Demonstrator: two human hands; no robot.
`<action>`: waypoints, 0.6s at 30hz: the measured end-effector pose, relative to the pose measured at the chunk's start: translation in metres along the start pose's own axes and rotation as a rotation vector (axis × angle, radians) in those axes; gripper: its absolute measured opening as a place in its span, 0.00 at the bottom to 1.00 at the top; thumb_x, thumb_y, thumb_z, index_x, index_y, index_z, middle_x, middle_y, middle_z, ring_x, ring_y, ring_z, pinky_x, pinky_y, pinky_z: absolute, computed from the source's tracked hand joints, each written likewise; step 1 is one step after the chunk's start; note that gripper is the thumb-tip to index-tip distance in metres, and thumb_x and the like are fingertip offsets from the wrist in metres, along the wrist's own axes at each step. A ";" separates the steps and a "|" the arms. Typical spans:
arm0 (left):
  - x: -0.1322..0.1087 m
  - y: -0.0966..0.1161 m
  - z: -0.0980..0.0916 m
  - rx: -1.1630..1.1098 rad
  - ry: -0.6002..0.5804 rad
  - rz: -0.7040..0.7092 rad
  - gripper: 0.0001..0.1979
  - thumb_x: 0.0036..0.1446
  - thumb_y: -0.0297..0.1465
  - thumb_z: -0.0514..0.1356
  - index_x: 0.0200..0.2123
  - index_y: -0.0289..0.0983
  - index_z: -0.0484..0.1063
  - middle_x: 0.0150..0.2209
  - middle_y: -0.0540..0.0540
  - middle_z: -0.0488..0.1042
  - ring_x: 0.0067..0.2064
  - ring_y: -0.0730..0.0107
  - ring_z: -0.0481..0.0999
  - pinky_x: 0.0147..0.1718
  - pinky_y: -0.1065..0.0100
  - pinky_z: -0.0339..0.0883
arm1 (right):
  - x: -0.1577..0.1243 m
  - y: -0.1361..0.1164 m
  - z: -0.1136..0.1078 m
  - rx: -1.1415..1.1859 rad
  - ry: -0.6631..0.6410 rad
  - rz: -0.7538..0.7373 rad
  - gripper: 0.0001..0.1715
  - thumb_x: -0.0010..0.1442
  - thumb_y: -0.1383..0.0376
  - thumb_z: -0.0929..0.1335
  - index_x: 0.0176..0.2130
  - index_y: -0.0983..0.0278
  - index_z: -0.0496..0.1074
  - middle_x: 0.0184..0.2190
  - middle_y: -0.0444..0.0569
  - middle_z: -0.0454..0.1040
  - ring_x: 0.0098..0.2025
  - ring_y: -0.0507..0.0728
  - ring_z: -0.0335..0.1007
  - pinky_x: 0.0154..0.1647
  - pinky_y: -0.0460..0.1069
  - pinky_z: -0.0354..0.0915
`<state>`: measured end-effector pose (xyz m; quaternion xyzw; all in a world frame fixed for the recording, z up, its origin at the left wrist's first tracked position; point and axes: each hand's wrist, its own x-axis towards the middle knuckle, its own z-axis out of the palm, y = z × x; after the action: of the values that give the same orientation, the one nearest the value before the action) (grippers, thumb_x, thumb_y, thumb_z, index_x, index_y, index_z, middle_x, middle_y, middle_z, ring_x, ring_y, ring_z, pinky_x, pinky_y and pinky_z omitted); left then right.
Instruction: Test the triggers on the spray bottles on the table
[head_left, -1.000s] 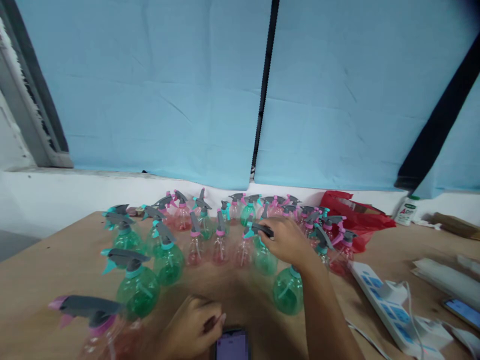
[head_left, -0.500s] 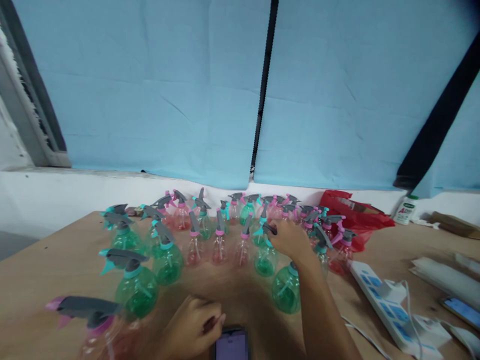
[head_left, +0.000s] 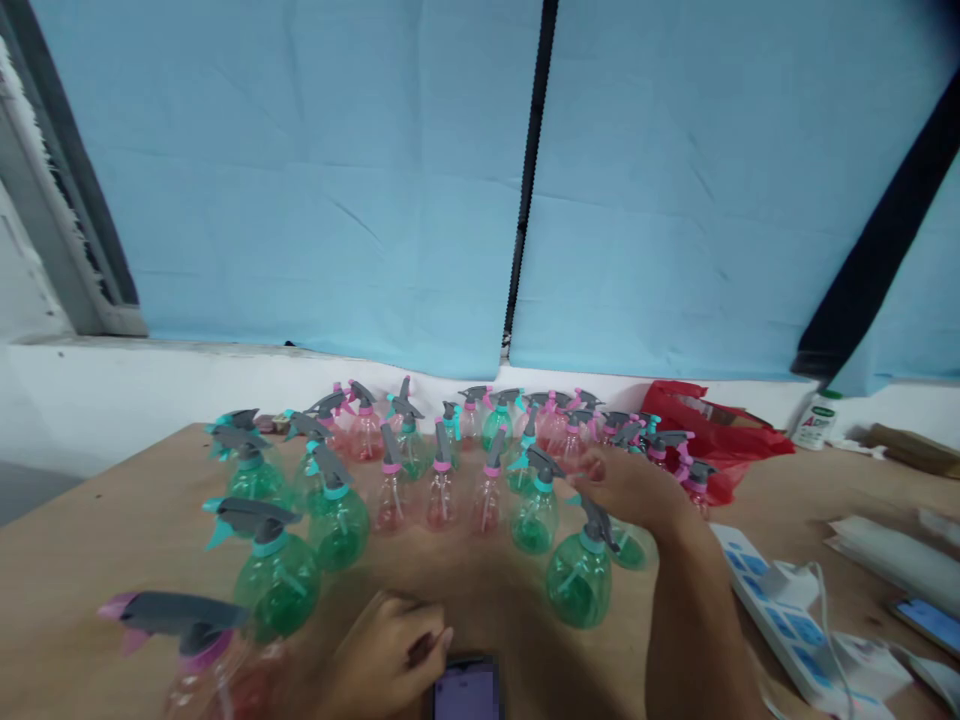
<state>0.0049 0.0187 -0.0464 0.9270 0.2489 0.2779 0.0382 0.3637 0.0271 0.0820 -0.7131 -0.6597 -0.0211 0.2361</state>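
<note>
Our right hand (head_left: pixel 622 485) is a little blurred, its fingers bent and drawn together toward nine o'clock; we cannot tell whether they are clamped on anything. The wrist is bent, with the forearm coming in from five o'clock. Taking clock directions from this hand, we count three green bottles close by: one at seven o'clock (head_left: pixel 579 582), one at eight (head_left: pixel 535 520), and one partly hidden beneath the wrist (head_left: pixel 630 548). Three slim pink bottles (head_left: pixel 441 495) stand in a row at nine. Our left hand (head_left: pixel 397 645), at eight, is curled in a loose fist just beside one phone (head_left: pixel 466 692). One power strip (head_left: pixel 780 615) lies at four, one red bag (head_left: pixel 720 445) at two, with one white bottle (head_left: pixel 816 420) beyond it. More spray bottles crowd the far side, too overlapped to count. Under everything we see a brown table (head_left: pixel 135 525); behind it, a white wall (head_left: pixel 187 385) and blue curtains (head_left: pixel 300 200).
</note>
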 end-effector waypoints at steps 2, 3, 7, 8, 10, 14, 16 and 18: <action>0.000 0.001 0.000 0.000 0.002 0.008 0.15 0.66 0.28 0.54 0.25 0.39 0.60 0.19 0.56 0.64 0.20 0.75 0.63 0.23 0.65 0.48 | -0.006 0.004 -0.007 0.015 -0.091 0.004 0.08 0.59 0.60 0.72 0.30 0.58 0.80 0.27 0.50 0.80 0.31 0.60 0.77 0.33 0.50 0.63; 0.000 0.001 0.000 0.000 0.001 0.006 0.15 0.66 0.28 0.55 0.25 0.39 0.60 0.18 0.56 0.63 0.20 0.75 0.63 0.23 0.65 0.48 | -0.009 0.003 -0.009 0.022 -0.143 -0.004 0.08 0.58 0.62 0.71 0.28 0.59 0.79 0.25 0.50 0.79 0.30 0.59 0.76 0.32 0.49 0.62; 0.000 0.001 0.001 -0.007 0.004 -0.005 0.15 0.66 0.28 0.55 0.25 0.39 0.59 0.19 0.56 0.64 0.21 0.76 0.65 0.24 0.66 0.48 | -0.016 -0.018 -0.017 0.084 -0.293 -0.121 0.10 0.56 0.68 0.69 0.24 0.60 0.74 0.22 0.45 0.75 0.25 0.54 0.69 0.28 0.48 0.56; 0.000 0.001 0.000 -0.009 0.006 -0.002 0.15 0.66 0.28 0.54 0.25 0.39 0.59 0.19 0.56 0.64 0.21 0.76 0.65 0.24 0.66 0.48 | -0.017 -0.026 -0.018 0.104 -0.314 -0.169 0.10 0.57 0.69 0.68 0.24 0.60 0.73 0.22 0.45 0.74 0.25 0.53 0.68 0.28 0.48 0.54; 0.001 0.001 -0.001 -0.017 0.001 0.006 0.15 0.67 0.28 0.54 0.25 0.39 0.58 0.19 0.56 0.63 0.20 0.76 0.64 0.23 0.66 0.48 | -0.017 -0.044 -0.018 0.140 -0.320 -0.277 0.10 0.57 0.69 0.68 0.25 0.61 0.71 0.22 0.43 0.73 0.25 0.52 0.65 0.27 0.48 0.51; 0.003 0.003 -0.004 -0.030 -0.014 0.009 0.16 0.66 0.28 0.54 0.25 0.39 0.58 0.18 0.56 0.63 0.20 0.76 0.63 0.22 0.66 0.47 | -0.007 -0.077 -0.006 0.266 -0.254 -0.437 0.10 0.61 0.67 0.67 0.27 0.62 0.70 0.23 0.41 0.69 0.27 0.51 0.62 0.28 0.47 0.49; 0.004 0.003 -0.004 -0.032 -0.008 0.004 0.16 0.66 0.28 0.54 0.25 0.39 0.58 0.18 0.56 0.62 0.20 0.76 0.63 0.23 0.67 0.47 | 0.000 -0.089 0.007 0.341 -0.224 -0.479 0.09 0.62 0.67 0.68 0.29 0.62 0.70 0.23 0.40 0.68 0.27 0.51 0.61 0.29 0.47 0.49; 0.004 0.002 -0.004 -0.029 0.004 0.003 0.15 0.67 0.28 0.54 0.25 0.39 0.59 0.18 0.56 0.63 0.20 0.76 0.64 0.23 0.67 0.48 | 0.008 -0.096 0.023 0.413 -0.198 -0.518 0.08 0.62 0.67 0.68 0.29 0.63 0.71 0.23 0.39 0.66 0.27 0.50 0.59 0.30 0.46 0.50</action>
<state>0.0063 0.0179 -0.0406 0.9262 0.2437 0.2832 0.0508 0.2666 0.0451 0.0939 -0.4574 -0.8290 0.1231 0.2972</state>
